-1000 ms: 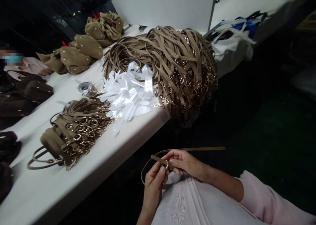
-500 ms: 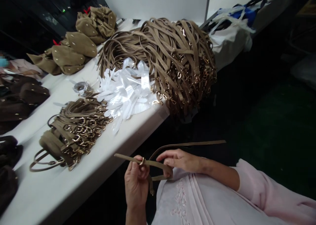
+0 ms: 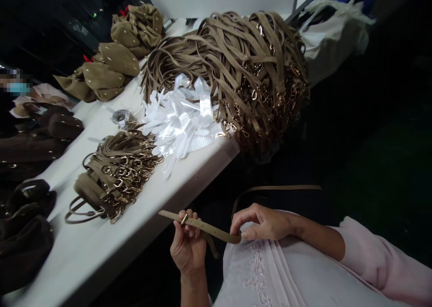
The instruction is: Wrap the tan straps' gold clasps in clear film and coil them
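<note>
A tan strap (image 3: 216, 230) with punched holes stretches between my two hands in front of my body. My left hand (image 3: 191, 248) is closed on it beside a gold buckle (image 3: 184, 219), and the strap's tip sticks out to the left. Fingers and thumb of my right hand (image 3: 261, 224) pinch the strap where it bends. A long tail of strap (image 3: 283, 188) curves out beyond my right hand, to the right. Below my left hand hangs another short strap end (image 3: 213, 246).
On the white table (image 3: 189, 176) lie a large heap of tan straps (image 3: 232, 64) with gold clasps, white plastic strips (image 3: 184, 122), a wire coil (image 3: 122, 118), and a bundle of short buckled straps (image 3: 114, 176). Tan bags (image 3: 111, 68) and dark bags (image 3: 37, 140) sit left, near another person (image 3: 50, 95).
My right hand has shifted slightly right and down, drawing the strap straighter. The loop that hung between my hands is no longer seen. The view has turned a little.
</note>
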Tool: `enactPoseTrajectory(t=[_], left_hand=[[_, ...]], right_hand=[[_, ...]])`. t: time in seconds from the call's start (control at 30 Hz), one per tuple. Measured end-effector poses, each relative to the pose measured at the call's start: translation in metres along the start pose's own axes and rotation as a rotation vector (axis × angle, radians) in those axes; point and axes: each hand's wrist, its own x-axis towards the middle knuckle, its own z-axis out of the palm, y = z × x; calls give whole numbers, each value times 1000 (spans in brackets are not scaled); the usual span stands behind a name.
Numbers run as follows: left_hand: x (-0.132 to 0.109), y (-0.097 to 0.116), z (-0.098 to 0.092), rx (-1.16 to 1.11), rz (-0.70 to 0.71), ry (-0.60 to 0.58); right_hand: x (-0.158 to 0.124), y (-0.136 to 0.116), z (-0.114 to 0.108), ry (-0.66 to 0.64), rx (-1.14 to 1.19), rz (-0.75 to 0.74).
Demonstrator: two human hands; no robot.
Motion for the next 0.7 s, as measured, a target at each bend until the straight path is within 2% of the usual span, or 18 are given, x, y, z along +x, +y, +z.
enactPoseTrajectory(t=[0.17,0.27,0.47,0.7], left_hand=[[5,0,-1,-14,46,17],[5,1,-4,21,72,49],[-2,-3,-10,344,42,137],[-10,-21,-2,484,-54,70]], right_hand=[[3,2,2,-18,97,-11],[5,3,1,43,150,24],[8,4,1,154,50,19],[11,8,2,182,23,38]])
